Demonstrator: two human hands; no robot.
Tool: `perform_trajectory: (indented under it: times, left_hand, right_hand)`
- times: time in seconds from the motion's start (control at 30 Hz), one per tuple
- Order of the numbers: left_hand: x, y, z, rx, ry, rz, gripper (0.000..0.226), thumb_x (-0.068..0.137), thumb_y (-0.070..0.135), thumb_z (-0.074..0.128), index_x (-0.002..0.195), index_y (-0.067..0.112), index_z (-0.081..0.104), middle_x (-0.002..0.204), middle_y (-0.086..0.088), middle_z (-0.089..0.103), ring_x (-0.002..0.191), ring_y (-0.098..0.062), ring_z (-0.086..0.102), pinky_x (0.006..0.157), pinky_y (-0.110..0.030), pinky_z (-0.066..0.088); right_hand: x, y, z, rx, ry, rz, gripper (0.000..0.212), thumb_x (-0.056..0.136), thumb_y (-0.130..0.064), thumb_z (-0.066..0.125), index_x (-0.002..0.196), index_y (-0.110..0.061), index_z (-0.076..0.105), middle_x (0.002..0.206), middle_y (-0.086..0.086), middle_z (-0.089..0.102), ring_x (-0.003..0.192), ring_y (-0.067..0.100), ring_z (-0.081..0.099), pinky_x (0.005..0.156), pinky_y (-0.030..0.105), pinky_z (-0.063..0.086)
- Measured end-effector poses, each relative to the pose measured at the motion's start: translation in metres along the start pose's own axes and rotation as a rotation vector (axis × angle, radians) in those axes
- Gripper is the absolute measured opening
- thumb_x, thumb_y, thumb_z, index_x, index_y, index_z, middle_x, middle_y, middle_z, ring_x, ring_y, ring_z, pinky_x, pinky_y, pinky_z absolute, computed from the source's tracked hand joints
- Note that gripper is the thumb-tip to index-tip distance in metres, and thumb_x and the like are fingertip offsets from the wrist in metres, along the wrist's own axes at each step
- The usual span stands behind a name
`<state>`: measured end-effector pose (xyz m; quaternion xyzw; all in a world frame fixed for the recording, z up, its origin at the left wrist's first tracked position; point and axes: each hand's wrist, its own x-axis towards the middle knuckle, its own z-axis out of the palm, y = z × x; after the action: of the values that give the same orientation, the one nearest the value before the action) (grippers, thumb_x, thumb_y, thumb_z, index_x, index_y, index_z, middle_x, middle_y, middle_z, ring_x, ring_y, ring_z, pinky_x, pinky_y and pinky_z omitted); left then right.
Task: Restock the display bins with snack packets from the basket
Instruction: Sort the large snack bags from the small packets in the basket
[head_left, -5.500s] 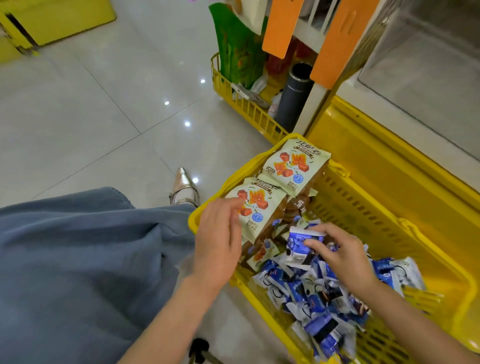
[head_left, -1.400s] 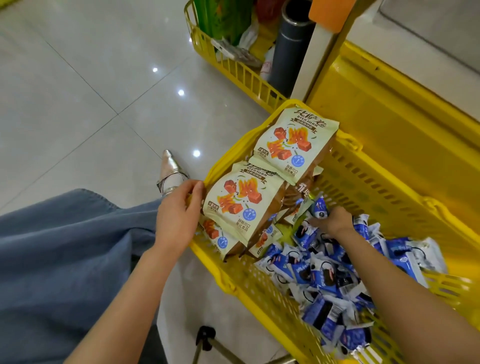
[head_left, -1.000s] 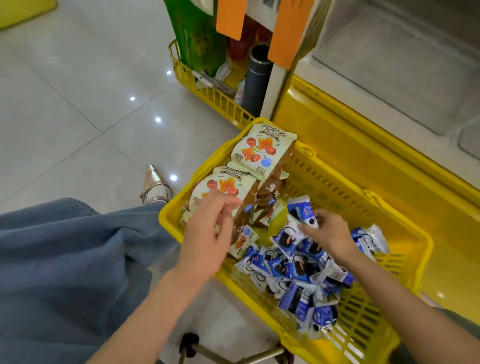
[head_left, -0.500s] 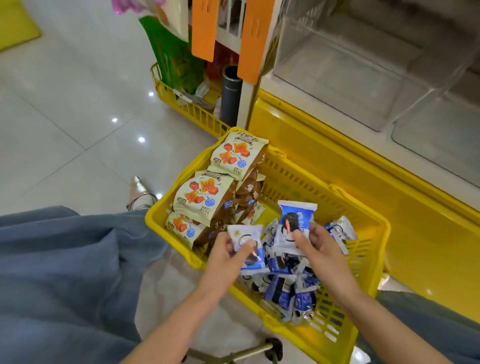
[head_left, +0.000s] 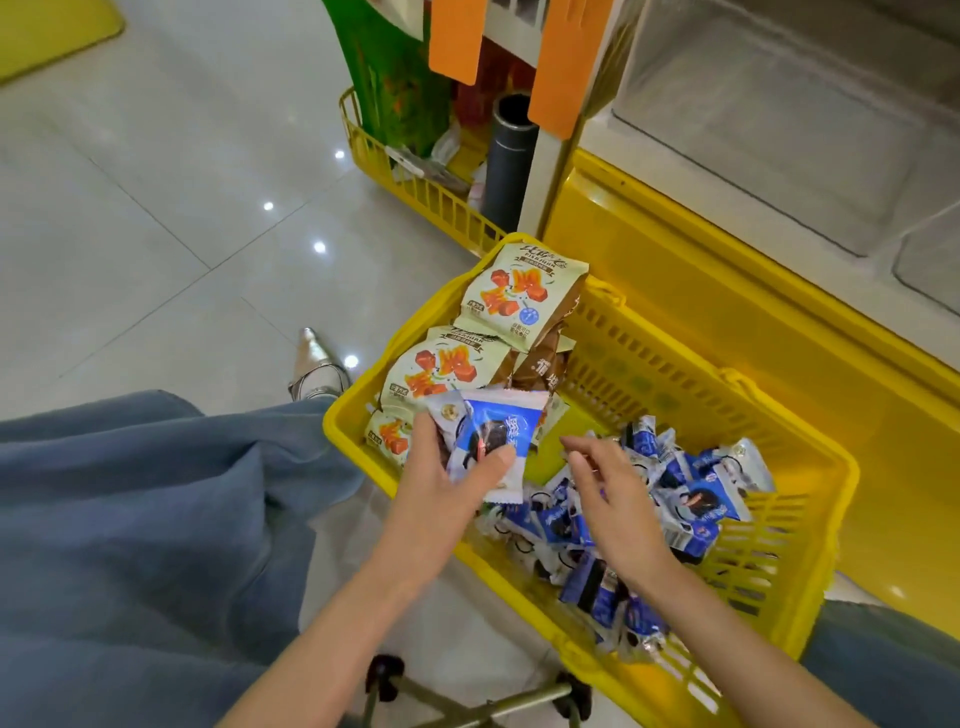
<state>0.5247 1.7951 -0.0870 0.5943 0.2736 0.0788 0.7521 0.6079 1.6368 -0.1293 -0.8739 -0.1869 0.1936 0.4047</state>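
Grips a small fan of snack packets (head_left: 498, 441) in the left hand (head_left: 441, 483), with the thumb pressed flat across the front one and the fingers curled behind. Shows the front packet as a flat pillow pack: blue in the middle, a dark sandwich biscuit printed there, white at both crimped ends. Holds it with the long axis running up and away from the palm, tilted slightly right, the upper crimp toward the far end of the yellow basket (head_left: 353, 431) and the lower crimp poking out below the thumb. Tucks a second packet behind and to the left of the first, paler, with a round gold mark near its top; cannot tell whether a third hides behind. Carries the gripped packets above the basket's near-left corner, just short of the cream bags (head_left: 519, 301) printed with orange-red cubes, stacked leaning beyond the fingertips. Spreads the right hand (head_left: 608, 493) loose and empty just right of the grip, palm down, over the heap of blue packets (head_left: 691, 509) lying every way on the basket floor. Finds the clear display bins (head_left: 753, 104) well beyond and up-right of both hands.
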Motion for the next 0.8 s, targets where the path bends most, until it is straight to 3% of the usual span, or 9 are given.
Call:
perform_trajectory:
  times: [0.1,0.23,0.43,0.53,0.7,0.8]
  left_hand:
    - [0.008,0.012,-0.011,0.002,0.044,0.033,0.046,0.073,0.022,0.07,0.111,0.035,0.046,0.101,0.025,0.065,0.097,0.002,0.063,0.071,-0.013,0.051]
    - [0.018,0.019,-0.017,0.002,0.056,0.027,0.055,0.068,0.027,0.069,0.119,0.03,0.045,0.107,0.023,0.065,0.101,-0.001,0.063,0.074,-0.014,0.051]
    - [0.027,0.023,-0.021,0.024,0.063,0.007,0.05,0.072,0.023,0.068,0.116,0.029,0.047,0.107,0.019,0.066,0.1,-0.004,0.064,0.073,-0.014,0.051]
    - [0.029,0.023,-0.019,0.015,0.069,-0.007,0.052,0.07,0.022,0.067,0.117,0.026,0.046,0.105,0.019,0.066,0.098,-0.004,0.065,0.071,-0.014,0.052]
    - [0.028,0.024,-0.018,0.019,0.069,-0.015,0.055,0.068,0.026,0.066,0.117,0.029,0.043,0.101,0.025,0.065,0.094,0.0,0.065,0.066,-0.012,0.052]
    - [0.027,0.023,-0.017,0.023,0.068,-0.012,0.053,0.068,0.025,0.065,0.116,0.029,0.043,0.1,0.025,0.066,0.093,0.001,0.065,0.066,-0.012,0.052]
  right_hand:
    - [0.028,0.047,0.025,-0.143,-0.225,0.146,0.035,0.097,-0.022,0.048,0.129,-0.009,0.05,0.127,0.007,0.052,0.116,0.02,0.052,0.092,0.02,0.04]
    - [0.056,0.086,0.061,-0.256,-0.462,0.246,0.047,0.095,-0.02,0.052,0.137,-0.004,0.04,0.141,0.014,0.04,0.126,0.027,0.046,0.103,0.032,0.039]
    - [0.077,0.109,0.088,-0.431,-0.673,0.233,0.063,0.089,-0.035,0.061,0.139,-0.007,0.035,0.139,0.012,0.04,0.124,0.028,0.045,0.098,0.035,0.042]
    - [0.081,0.113,0.093,-0.482,-0.707,0.198,0.064,0.086,-0.042,0.063,0.135,-0.009,0.039,0.134,0.012,0.048,0.118,0.028,0.051,0.091,0.034,0.045]
    - [0.083,0.115,0.103,-0.47,-0.806,0.212,0.069,0.081,-0.047,0.066,0.136,-0.013,0.041,0.137,0.008,0.051,0.124,0.026,0.048,0.094,0.029,0.04]
    - [0.08,0.111,0.1,-0.483,-0.775,0.143,0.066,0.08,-0.048,0.068,0.132,-0.014,0.047,0.132,0.006,0.054,0.12,0.024,0.051,0.089,0.028,0.042]
